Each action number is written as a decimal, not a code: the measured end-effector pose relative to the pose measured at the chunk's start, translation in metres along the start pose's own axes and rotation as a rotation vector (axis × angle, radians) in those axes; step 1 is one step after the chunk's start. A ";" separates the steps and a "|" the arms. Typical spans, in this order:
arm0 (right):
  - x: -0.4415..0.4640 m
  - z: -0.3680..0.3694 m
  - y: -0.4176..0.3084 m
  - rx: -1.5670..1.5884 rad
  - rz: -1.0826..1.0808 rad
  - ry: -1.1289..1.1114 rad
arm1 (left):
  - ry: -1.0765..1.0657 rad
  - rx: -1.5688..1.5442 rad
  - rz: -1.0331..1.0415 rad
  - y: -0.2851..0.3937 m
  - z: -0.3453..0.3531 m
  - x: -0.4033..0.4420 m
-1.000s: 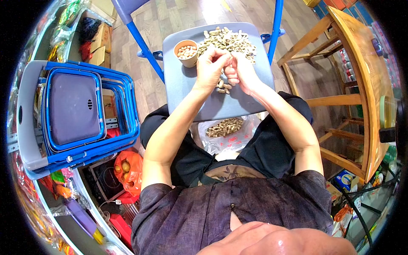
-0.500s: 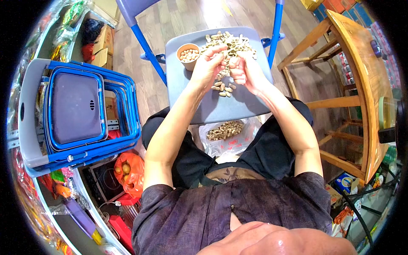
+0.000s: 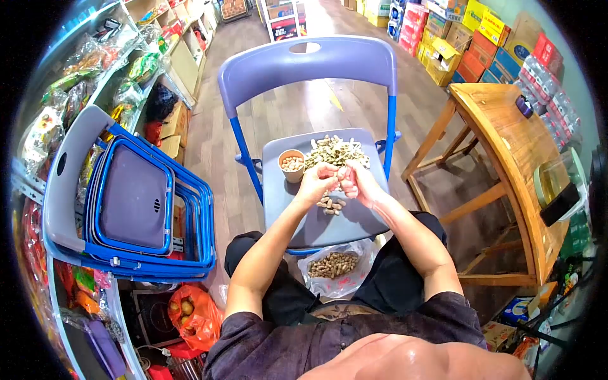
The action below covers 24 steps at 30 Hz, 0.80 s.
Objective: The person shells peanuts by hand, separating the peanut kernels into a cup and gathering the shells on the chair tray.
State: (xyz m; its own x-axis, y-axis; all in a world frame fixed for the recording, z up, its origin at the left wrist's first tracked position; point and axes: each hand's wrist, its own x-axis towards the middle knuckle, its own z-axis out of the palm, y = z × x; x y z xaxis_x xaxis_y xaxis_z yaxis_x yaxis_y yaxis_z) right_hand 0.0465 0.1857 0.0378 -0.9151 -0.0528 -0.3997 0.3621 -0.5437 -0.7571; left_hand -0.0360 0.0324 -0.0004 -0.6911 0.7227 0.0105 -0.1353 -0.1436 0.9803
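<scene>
My left hand [image 3: 318,182] and my right hand [image 3: 358,183] meet above the grey seat of a folding chair [image 3: 297,225]. The fingers of both are pinched together; what lies between them is too small to make out. Beside my left hand stands a paper cup [image 3: 292,172] holding shelled peanuts. Behind my hands spreads a pile of peanut shells [image 3: 337,152]. Several unshelled peanuts [image 3: 331,204] lie on the seat just in front of my hands. Between my legs, a clear plastic bag [image 3: 335,286] holds more unshelled peanuts [image 3: 333,265].
Folded chairs [image 3: 134,196] lean at the left beside shelves of packaged goods. Below them is an orange bag [image 3: 196,320] with round items. A wooden table [image 3: 513,139] stands at the right, with stacked boxes [image 3: 472,50] behind it.
The view has tilted up, so the chair's backrest and the floor beyond now show. My hands were slightly apart half a second ago and are now closer together.
</scene>
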 end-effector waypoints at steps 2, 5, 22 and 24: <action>-0.003 0.001 0.001 -0.009 -0.035 -0.018 | -0.001 -0.056 -0.023 0.005 0.002 -0.003; -0.012 0.005 0.000 -0.009 -0.075 -0.022 | -0.003 -0.123 -0.073 0.008 0.008 -0.003; -0.006 -0.005 0.016 -0.048 -0.067 0.091 | 0.162 -0.180 0.008 -0.018 0.010 0.011; -0.005 -0.005 0.016 -0.064 -0.073 0.088 | 0.106 -0.325 -0.075 -0.016 0.008 0.009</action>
State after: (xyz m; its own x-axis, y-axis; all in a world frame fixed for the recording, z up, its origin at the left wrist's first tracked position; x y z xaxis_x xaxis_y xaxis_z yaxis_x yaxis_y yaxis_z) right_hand 0.0572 0.1814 0.0251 -0.9214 0.0606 -0.3838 0.3080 -0.4884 -0.8165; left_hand -0.0344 0.0473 -0.0148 -0.7380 0.6679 -0.0964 -0.3958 -0.3127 0.8635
